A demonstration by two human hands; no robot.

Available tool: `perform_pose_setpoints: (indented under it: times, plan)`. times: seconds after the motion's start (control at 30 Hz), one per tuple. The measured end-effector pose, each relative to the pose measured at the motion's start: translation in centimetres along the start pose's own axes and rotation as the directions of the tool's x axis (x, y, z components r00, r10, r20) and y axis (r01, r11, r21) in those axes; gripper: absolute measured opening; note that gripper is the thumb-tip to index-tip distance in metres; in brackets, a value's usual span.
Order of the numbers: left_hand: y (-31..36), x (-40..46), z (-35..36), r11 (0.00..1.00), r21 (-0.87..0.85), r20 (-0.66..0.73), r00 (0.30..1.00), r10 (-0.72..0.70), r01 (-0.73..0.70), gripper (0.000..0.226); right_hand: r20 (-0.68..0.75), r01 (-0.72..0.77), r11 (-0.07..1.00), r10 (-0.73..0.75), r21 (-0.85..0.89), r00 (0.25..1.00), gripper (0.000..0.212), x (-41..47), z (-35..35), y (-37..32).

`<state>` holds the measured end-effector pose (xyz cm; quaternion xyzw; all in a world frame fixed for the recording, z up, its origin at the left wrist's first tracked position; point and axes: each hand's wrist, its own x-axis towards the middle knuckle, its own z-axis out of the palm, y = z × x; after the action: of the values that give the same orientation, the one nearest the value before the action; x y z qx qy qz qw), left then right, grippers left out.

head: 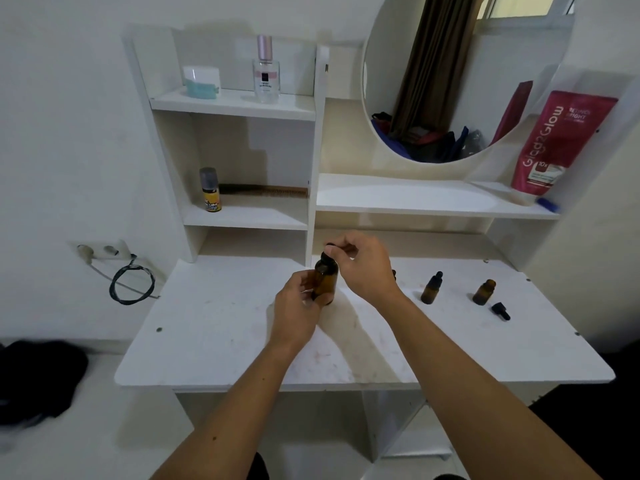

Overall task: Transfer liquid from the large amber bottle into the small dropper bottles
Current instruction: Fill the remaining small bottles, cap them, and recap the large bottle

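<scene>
The large amber bottle (326,281) stands on the white table (214,327) near its middle. My left hand (297,308) grips its body from the left. My right hand (360,265) pinches its black dropper cap (327,254) from above. To the right stands a small amber dropper bottle (430,288) with its black dropper on. Further right is a small amber bottle (483,292) with no cap, and a loose black dropper cap (500,311) lies beside it. Another small bottle is mostly hidden behind my right wrist.
White shelves (242,216) rise behind the table, holding a yellow spray can (210,190), a comb, a perfume bottle (265,72) and a jar. A round mirror (450,77) and a red pouch (557,143) stand at the right. A cable (131,284) hangs by the wall socket.
</scene>
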<state>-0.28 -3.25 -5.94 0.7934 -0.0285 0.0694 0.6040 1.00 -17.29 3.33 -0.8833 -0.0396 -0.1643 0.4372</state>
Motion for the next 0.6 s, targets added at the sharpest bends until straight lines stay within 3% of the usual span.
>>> perform_pose_setpoints:
  times: [0.4, 0.6]
  plan:
    - [0.0, -0.2, 0.2, 0.998, 0.062, 0.000, 1.000, -0.005, 0.005, 0.050, 0.049, 0.018, 1.000, -0.018, 0.001, 0.999, 0.015, -0.3, -0.2, -0.3]
    - [0.1, -0.4, 0.8, 0.992, 0.128, -0.038, 0.999, -0.006, 0.011, 0.056, -0.068, 0.078, 0.994, -0.072, 0.082, 0.995, 0.018, -0.2, -2.5, -2.5]
